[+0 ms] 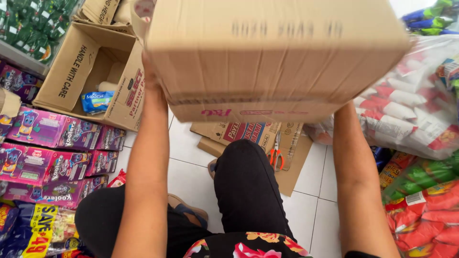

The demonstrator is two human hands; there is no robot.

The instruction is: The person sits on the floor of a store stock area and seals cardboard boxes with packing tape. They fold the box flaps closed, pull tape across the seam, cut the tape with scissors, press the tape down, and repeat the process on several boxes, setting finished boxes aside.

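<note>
A large closed brown cardboard box [267, 52] fills the top middle of the head view, lifted off the floor in front of me. My left hand [149, 71] presses against its left side, only partly visible at the box's edge. My right hand is hidden behind the box's lower right; only the forearm shows, reaching up to it. My legs in black trousers and a sandalled foot lie below, over the white tiled floor.
An open cardboard box [91, 71] with a blue packet stands at the upper left. Purple snack packs [52, 148] cover the floor on the left. Flattened cardboard [287, 157] with orange-handled scissors [275, 156] lies ahead. Clear bags of red and white packets [411, 110] pile up at right.
</note>
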